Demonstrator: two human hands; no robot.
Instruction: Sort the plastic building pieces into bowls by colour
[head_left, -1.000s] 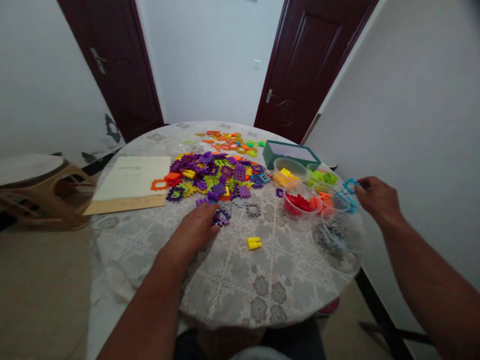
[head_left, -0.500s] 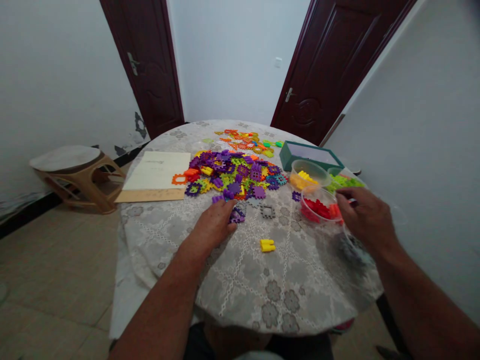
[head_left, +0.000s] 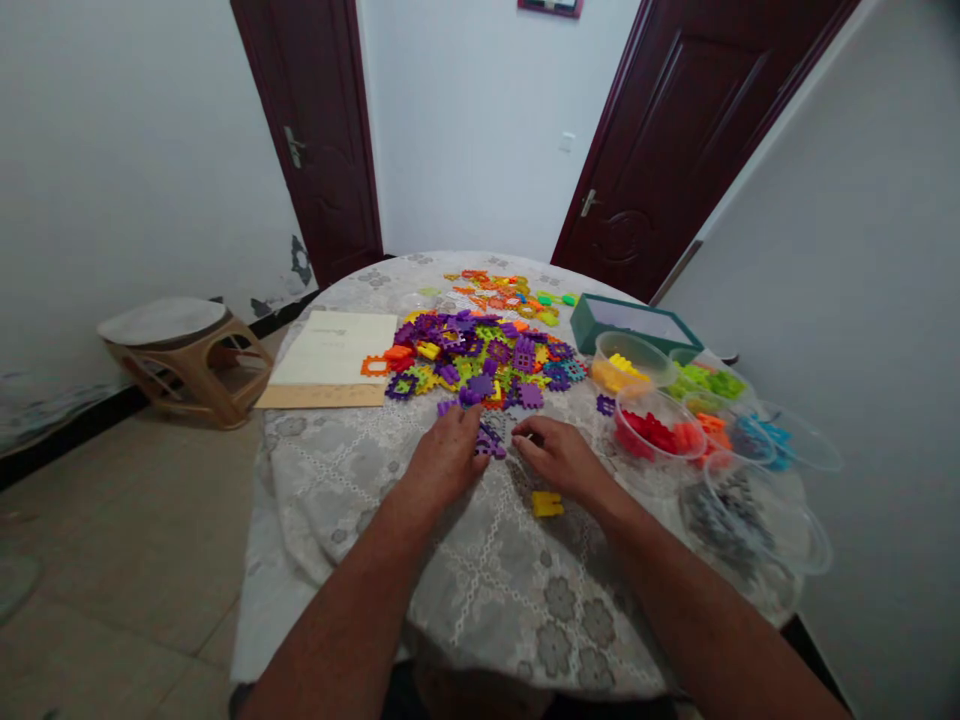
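Note:
My left hand (head_left: 448, 452) is over the front of a heap of colourful toothed plastic building pieces (head_left: 480, 350). Its fingers and thumb close about a purple building piece (head_left: 491, 442) at table level. My right hand (head_left: 559, 455) is just to the right, fingers curled and thumb near the fingertips; whatever they pinch, if anything, is hidden. Grey building pieces lie between and under the hands, mostly covered. A yellow block (head_left: 547, 503) lies on the cloth below my right hand. A loose dark purple piece (head_left: 606, 405) sits right of the heap.
Clear plastic tubs at the right hold sorted pieces: yellow (head_left: 622, 372), green (head_left: 709, 382), red (head_left: 651, 432), orange, blue (head_left: 765, 440) and grey (head_left: 731, 515). Behind them stands a green box (head_left: 637, 325). Left are a pale board (head_left: 330, 350) and a stool (head_left: 180, 350). More orange pieces (head_left: 495, 290) lie farther back.
My right hand has moved left from above the tubs to the grey pieces beside my left hand. My left hand stays at the purple piece. The view has shifted slightly.

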